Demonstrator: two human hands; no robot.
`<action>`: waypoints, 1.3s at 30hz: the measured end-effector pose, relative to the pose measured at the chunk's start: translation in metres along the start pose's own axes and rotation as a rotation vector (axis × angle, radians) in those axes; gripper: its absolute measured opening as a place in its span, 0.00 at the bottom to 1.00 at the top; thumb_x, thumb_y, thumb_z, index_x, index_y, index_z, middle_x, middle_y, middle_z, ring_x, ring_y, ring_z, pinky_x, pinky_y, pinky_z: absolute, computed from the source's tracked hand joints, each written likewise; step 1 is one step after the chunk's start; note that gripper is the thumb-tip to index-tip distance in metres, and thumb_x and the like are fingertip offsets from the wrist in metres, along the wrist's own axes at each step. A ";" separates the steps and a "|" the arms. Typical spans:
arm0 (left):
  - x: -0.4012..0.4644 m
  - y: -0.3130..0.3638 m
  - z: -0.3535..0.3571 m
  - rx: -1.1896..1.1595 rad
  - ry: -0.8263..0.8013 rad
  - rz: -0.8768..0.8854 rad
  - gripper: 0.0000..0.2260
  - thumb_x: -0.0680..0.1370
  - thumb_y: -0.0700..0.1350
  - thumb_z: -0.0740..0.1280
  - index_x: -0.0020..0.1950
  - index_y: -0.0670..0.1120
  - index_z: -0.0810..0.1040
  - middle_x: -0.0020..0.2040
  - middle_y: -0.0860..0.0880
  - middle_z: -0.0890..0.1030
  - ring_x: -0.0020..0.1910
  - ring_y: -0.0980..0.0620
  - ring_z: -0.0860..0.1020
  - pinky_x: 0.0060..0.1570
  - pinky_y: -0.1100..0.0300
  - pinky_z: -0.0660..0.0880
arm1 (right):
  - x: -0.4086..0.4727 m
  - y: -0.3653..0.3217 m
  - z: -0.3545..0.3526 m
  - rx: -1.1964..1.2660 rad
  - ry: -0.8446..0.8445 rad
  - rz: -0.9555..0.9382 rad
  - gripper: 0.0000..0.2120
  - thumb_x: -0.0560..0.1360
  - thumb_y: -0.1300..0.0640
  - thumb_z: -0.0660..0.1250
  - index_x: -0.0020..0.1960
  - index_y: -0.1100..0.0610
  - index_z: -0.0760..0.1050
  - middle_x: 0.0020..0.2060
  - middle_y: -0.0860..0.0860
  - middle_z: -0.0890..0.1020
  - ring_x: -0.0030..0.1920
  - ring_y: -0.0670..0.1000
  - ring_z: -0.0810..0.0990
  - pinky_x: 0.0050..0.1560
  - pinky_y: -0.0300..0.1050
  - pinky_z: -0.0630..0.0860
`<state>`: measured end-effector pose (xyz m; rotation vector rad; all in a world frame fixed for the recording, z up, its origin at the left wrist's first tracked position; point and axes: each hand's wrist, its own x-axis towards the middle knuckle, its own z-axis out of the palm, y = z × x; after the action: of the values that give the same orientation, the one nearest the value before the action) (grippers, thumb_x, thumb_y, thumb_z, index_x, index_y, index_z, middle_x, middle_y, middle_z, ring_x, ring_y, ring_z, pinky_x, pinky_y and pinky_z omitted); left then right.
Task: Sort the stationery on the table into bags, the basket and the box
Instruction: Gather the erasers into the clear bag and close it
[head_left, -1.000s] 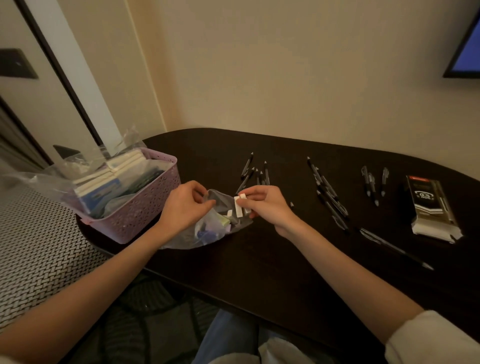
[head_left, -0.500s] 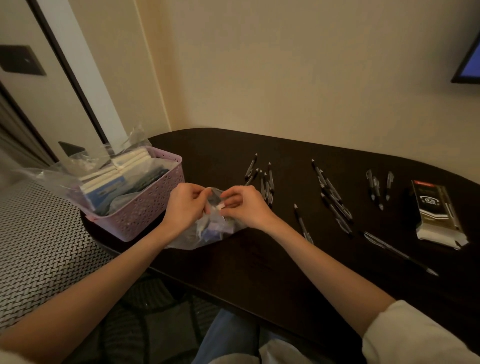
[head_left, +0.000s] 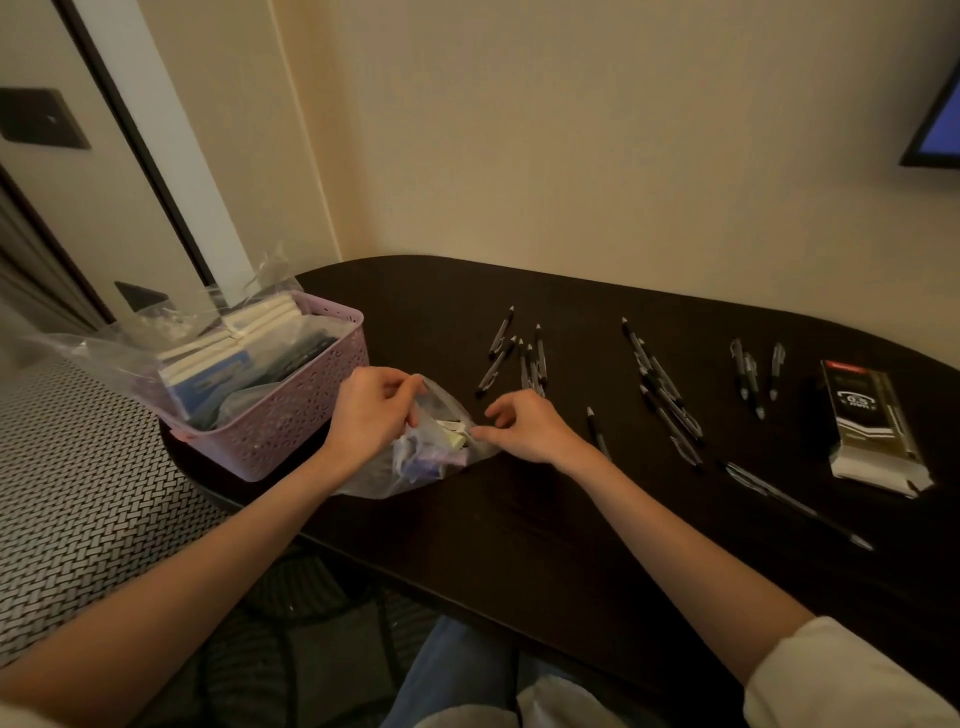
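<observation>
bag (head_left: 410, 467) on worktop (head_left: 519, 545) edge, just right of basket (head_left: 291, 421) | left hand (head_left: 371, 415) pinches bag rim | right hand (head_left: 524, 426) pinches opposite rim | bag mouth between hands | pens (head_left: 667, 389) right of the hands

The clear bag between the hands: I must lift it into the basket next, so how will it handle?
The clear bag is thin crumpled film, so probably floppy. The small items inside would likely sag and shift. Its mouth looks open, so they may spill.
</observation>
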<state>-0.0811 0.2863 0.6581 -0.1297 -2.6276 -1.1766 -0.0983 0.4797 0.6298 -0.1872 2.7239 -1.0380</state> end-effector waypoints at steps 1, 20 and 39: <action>-0.001 0.000 0.000 0.002 0.000 -0.002 0.10 0.81 0.44 0.64 0.42 0.48 0.82 0.26 0.51 0.79 0.22 0.61 0.74 0.28 0.71 0.71 | -0.001 0.001 0.002 0.029 -0.029 0.000 0.24 0.74 0.46 0.70 0.65 0.58 0.75 0.54 0.52 0.79 0.50 0.46 0.77 0.46 0.38 0.73; -0.007 0.017 -0.016 -0.269 -0.076 -0.104 0.09 0.81 0.40 0.62 0.51 0.45 0.83 0.28 0.47 0.79 0.26 0.54 0.74 0.27 0.64 0.72 | -0.025 -0.049 -0.021 0.435 0.245 -0.161 0.09 0.79 0.63 0.64 0.45 0.63 0.82 0.34 0.56 0.83 0.31 0.46 0.81 0.34 0.34 0.76; 0.008 0.057 -0.050 -0.517 -0.108 -0.120 0.07 0.80 0.42 0.65 0.56 0.42 0.80 0.29 0.49 0.75 0.26 0.56 0.71 0.26 0.64 0.69 | -0.033 -0.093 -0.058 0.666 0.276 -0.283 0.12 0.78 0.66 0.63 0.60 0.60 0.75 0.31 0.54 0.82 0.28 0.47 0.79 0.29 0.37 0.75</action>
<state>-0.0686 0.2867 0.7335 -0.1343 -2.3797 -1.9174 -0.0769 0.4544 0.7390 -0.3361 2.4343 -2.1158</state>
